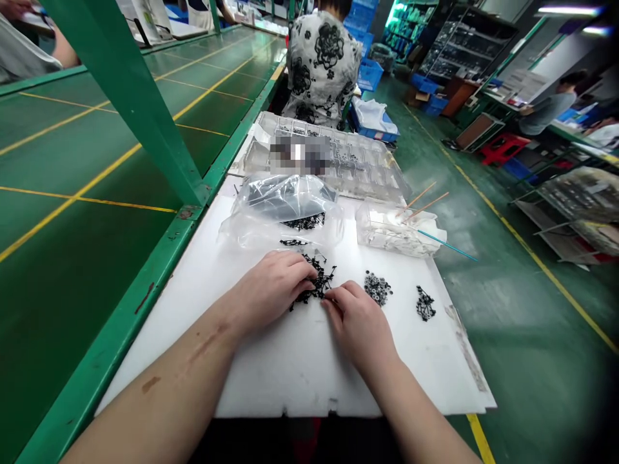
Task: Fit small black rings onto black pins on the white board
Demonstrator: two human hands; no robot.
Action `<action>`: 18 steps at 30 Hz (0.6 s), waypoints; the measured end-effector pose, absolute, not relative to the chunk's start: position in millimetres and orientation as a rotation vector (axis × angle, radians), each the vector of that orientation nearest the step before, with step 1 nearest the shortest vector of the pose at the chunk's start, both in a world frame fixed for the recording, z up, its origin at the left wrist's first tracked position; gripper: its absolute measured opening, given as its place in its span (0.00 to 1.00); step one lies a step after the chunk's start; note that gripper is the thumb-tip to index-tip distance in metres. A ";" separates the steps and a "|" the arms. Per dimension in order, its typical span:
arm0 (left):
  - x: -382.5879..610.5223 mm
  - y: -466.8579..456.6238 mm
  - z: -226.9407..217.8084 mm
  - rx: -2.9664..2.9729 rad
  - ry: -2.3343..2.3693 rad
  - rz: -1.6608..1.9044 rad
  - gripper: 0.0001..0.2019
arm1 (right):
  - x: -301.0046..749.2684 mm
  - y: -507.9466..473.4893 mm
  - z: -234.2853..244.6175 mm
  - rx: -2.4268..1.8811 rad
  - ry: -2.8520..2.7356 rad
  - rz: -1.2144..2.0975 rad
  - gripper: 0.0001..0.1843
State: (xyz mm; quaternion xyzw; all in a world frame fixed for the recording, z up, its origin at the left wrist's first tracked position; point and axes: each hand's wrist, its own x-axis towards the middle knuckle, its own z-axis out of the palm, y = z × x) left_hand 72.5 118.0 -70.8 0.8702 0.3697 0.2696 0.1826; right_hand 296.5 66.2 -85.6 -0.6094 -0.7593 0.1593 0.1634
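Observation:
A heap of small black stick-like parts lies on the white board in front of me. My left hand rests at the heap's left side, its fingers curled in among the parts; what they grip is hidden. At the heap's lower right edge, my right hand has thumb and forefinger pinched together, and anything between them is too small to make out. Just beyond the right hand is a pile of small black and grey rings. Farther right sits a smaller cluster of black parts.
A clear plastic bag with more black parts lies behind the heap. Right of it, a clear box holds white material and thin sticks. A divided clear tray is farther back. A green post stands left; a person sits ahead.

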 end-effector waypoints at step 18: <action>82.2 106.1 -51.3 1.940 0.919 0.933 0.07 | 287.9 64.5 -42.1 -1.362 -1.302 1.292 0.17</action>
